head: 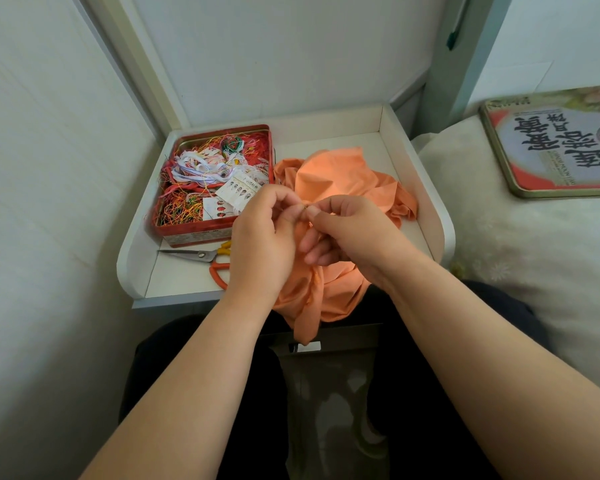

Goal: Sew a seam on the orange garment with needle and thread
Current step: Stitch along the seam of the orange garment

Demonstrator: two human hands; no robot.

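The orange garment [329, 174] lies crumpled on a small white table [395, 147], with part of it hanging over the front edge onto my lap. My left hand [264, 237] and my right hand [350, 230] meet above the cloth, fingertips almost touching. Both pinch a fold of the garment between thumb and fingers. A thin needle seems to sit between the fingertips, but it is too small to make out clearly. The thread does not show.
A red tin [187, 233] full of tangled coloured threads and needle cards stands at the table's left. Orange-handled scissors [205, 257] lie in front of it. A tin lid [555, 143] with printed characters rests on the pale bedding at right. Walls close in left and behind.
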